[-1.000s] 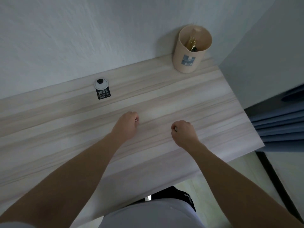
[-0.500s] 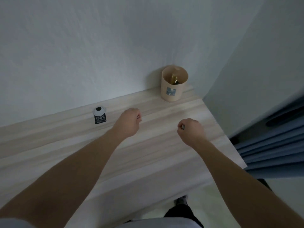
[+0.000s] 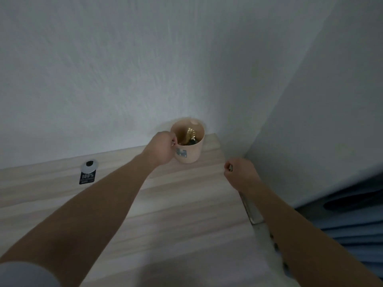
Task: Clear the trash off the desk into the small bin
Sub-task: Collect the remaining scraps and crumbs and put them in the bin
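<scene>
The small bin (image 3: 189,156) stands upright at the far end of the wooden desk (image 3: 176,214), at about 1 o'clock on it, close to the corner of the walls; something gold and crinkly (image 3: 190,134) and something dark already lie inside. The left hand (image 3: 162,147) is at 9 o'clock of the bin, right at the rim, with its fingers curled tight; I cannot tell if it holds a scrap, since the fist hides it. The right hand (image 3: 240,172) is at 4 o'clock of the bin, apart from it and over the desk's right edge; its fingers are curled round a tiny shiny bit (image 3: 230,168) that peeks out. A black tag (image 3: 87,178) with a grey round top lies flat at 8 o'clock of the bin, well apart, and I think it is trash not yet picked up. The bin looks light and tall, so the left knuckles could knock it over and spill what is in it; if the left hand lets go too soon, a small scrap could fall outside the rim; the right hand is near the edge, so its shiny bit could drop to the floor; the tag could be forgotten.
</scene>
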A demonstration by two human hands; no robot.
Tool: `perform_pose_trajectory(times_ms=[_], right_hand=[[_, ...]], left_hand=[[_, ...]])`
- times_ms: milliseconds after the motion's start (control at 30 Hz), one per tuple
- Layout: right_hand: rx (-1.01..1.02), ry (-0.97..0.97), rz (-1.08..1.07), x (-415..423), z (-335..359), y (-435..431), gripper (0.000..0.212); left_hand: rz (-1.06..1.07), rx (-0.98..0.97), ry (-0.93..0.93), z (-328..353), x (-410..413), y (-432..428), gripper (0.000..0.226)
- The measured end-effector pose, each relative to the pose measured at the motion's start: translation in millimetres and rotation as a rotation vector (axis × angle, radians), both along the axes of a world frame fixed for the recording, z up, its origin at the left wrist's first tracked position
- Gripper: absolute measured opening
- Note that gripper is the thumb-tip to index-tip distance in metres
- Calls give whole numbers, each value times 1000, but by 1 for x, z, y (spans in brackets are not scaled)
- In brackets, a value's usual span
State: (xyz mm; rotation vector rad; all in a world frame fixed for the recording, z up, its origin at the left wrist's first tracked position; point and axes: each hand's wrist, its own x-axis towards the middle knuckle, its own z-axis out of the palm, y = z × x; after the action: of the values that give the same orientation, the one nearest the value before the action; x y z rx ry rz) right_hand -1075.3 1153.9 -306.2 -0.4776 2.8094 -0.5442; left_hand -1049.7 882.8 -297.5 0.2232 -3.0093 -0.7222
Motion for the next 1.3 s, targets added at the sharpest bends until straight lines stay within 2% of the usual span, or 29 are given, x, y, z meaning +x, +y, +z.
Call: perform_pose_trajectory(times_ms=[267, 533, 667, 767, 900, 1167, 1300], right_hand=[[5, 12, 65, -77, 14, 6, 12], [-17, 39, 86, -125, 12, -7, 12], [-31, 25, 82, -132, 4, -6, 12], [-63, 10, 68, -138, -5, -2, 16], [-51, 2, 67, -141, -9, 5, 11], [-21, 33, 60, -145, -9, 2, 11], [-26, 49, 75, -143, -5, -6, 10]], left_hand=[[41, -9, -4, 7, -61, 14, 1], [57, -26, -13, -3, -101, 19, 12], [51, -36, -24, -7, -113, 21, 9], [51, -35, -52, -10, -120, 21, 22], [64, -32, -77, -14, -121, 20, 46], [-19, -42, -47, -19, -110, 10, 64], [-82, -51, -76, -21, -100, -2, 83]])
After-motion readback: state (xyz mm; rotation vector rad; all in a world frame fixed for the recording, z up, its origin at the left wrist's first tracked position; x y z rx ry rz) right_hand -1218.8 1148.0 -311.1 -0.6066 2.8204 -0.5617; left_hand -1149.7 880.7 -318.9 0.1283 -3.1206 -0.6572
